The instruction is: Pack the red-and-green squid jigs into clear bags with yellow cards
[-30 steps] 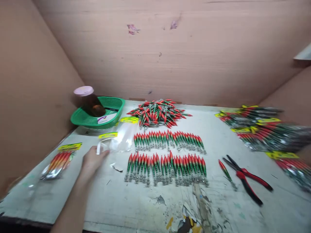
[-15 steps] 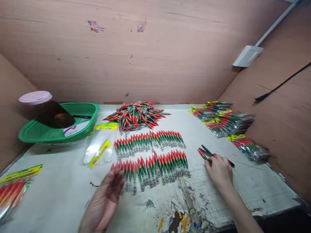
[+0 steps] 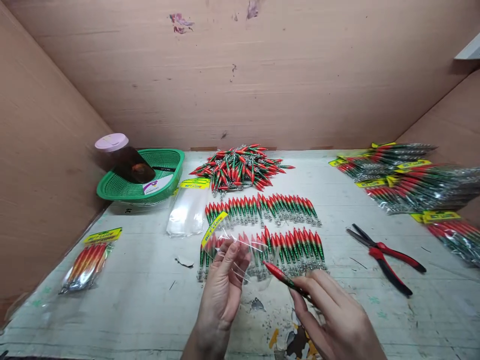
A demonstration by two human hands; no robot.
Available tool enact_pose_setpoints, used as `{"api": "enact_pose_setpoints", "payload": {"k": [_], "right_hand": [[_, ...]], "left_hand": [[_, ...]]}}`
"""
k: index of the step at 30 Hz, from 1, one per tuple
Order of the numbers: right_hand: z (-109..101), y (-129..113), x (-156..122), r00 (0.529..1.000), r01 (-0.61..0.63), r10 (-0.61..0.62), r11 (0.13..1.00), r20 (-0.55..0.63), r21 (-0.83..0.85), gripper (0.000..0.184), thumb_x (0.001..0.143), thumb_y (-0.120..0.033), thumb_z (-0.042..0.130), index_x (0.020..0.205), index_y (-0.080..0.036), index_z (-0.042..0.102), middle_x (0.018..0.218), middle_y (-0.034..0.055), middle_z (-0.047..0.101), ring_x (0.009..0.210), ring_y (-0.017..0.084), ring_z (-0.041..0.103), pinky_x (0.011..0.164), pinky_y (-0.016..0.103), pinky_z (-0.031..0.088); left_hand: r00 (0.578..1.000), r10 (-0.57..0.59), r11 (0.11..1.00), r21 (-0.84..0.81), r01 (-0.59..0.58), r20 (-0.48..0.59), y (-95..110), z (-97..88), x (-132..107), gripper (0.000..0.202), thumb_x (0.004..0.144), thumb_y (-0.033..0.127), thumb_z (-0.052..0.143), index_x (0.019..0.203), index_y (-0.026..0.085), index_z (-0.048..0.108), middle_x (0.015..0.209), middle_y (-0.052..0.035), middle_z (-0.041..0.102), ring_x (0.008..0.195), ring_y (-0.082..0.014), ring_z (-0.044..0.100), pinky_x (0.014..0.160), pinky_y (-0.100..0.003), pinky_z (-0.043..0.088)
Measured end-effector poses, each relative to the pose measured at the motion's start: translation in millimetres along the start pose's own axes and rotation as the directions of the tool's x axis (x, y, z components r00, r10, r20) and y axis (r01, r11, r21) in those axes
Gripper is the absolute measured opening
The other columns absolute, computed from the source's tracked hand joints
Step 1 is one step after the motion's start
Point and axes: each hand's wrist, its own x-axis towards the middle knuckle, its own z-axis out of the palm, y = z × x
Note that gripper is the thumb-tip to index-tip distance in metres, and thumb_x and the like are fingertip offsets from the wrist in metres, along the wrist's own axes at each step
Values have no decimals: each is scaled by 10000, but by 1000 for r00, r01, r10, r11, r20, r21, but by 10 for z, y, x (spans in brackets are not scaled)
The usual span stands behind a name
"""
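My left hand [image 3: 221, 290] pinches a clear plastic bag [image 3: 240, 250] with a yellow header card, held just above the near row of lures. My right hand [image 3: 333, 315] grips one red and green fishing lure [image 3: 279, 274], its red tip pointing at the bag's open end. Two neat rows of red and green lures [image 3: 262, 225] lie on the table right behind my hands. A loose heap of the same lures [image 3: 240, 167] sits further back. A stack of empty clear bags [image 3: 187, 212] lies left of the rows.
Red-handled pliers [image 3: 386, 255] lie at the right. Filled lure packs [image 3: 408, 185] pile up at the far right; one filled pack [image 3: 88, 260] lies at the left. A green basket [image 3: 165, 187] holding a dark jar with a pink lid [image 3: 122, 157] stands back left. Brown board walls enclose the table.
My left hand has brought a clear bag from the stack to the front. My right hand came in, took a single lure from beside the pliers and moved it to the bag.
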Motion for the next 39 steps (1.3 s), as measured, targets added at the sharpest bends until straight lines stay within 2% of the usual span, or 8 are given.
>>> {"api": "enact_pose_setpoints", "payload": {"k": [5, 10, 16, 19, 23, 29, 33, 39], "right_hand": [[277, -74, 178, 990, -8, -2, 998, -141, -70, 166, 891, -138, 508, 985, -171, 641, 744, 65, 572, 672, 178, 558, 570, 285, 481], [421, -167, 291, 971, 24, -44, 996, -236, -87, 291, 875, -143, 556, 1149, -165, 650, 847, 106, 583, 743, 199, 558, 555, 290, 489], [312, -132, 223, 998, 21, -10, 984, -61, 177, 425, 874, -210, 553, 1297, -177, 526, 913, 96, 553, 774, 189, 582, 598, 290, 554], [257, -119, 187, 999, -11, 24, 963, -45, 270, 346, 870, -134, 531, 1208, -200, 556, 865, 62, 559, 711, 150, 583, 579, 250, 545], [264, -135, 215, 994, -11, 37, 968, -100, 250, 302, 870, -78, 519, 1130, -211, 596, 839, 57, 605, 735, 162, 600, 616, 277, 539], [311, -170, 264, 979, -49, 95, 968, -178, 245, 221, 855, -75, 553, 1023, -205, 615, 796, 41, 620, 733, 170, 577, 610, 294, 508], [336, -161, 217, 984, -69, 105, 970, -144, 235, 180, 853, -118, 579, 999, -212, 623, 831, 52, 591, 780, 186, 569, 647, 321, 501], [283, -112, 170, 964, -224, 254, 934, -77, 277, 36, 840, -208, 606, 876, -208, 609, 817, 33, 553, 780, 184, 549, 660, 317, 468]], "left_hand": [[994, -13, 999, 34, 10, 111, -134, -62, -37, 247, 610, 73, 817, 808, 153, 693, 795, -35, 747, 678, -134, 702, 628, -224, 587], [984, -73, 997, 47, 67, 162, -198, -92, -100, 384, 486, 160, 895, 820, 172, 705, 793, -17, 743, 671, -123, 686, 582, -183, 546], [989, -104, 994, 30, 101, 109, -121, -91, -90, 292, 580, 122, 842, 830, 174, 699, 896, -36, 746, 762, -167, 706, 673, -251, 570], [988, -122, 992, 41, 119, 97, -105, -86, -92, 279, 598, 132, 834, 837, 178, 696, 896, -30, 744, 767, -187, 713, 658, -270, 573], [975, -104, 992, 94, 87, 197, -151, -98, -126, 379, 532, 209, 881, 862, 186, 695, 847, -20, 736, 748, -186, 706, 635, -264, 561], [945, -83, 985, 172, 29, 317, -216, -143, -184, 382, 616, 296, 844, 951, 181, 701, 979, -70, 728, 912, -230, 687, 802, -339, 547], [944, -107, 988, 143, 65, 311, -182, -125, -203, 406, 680, 430, 782, 978, 167, 702, 1010, -102, 724, 943, -267, 684, 819, -381, 547], [949, -121, 988, 126, 87, 290, -119, -110, -218, 462, 750, 496, 698, 1080, 174, 677, 1093, -126, 708, 918, -283, 698, 777, -395, 565]]}}
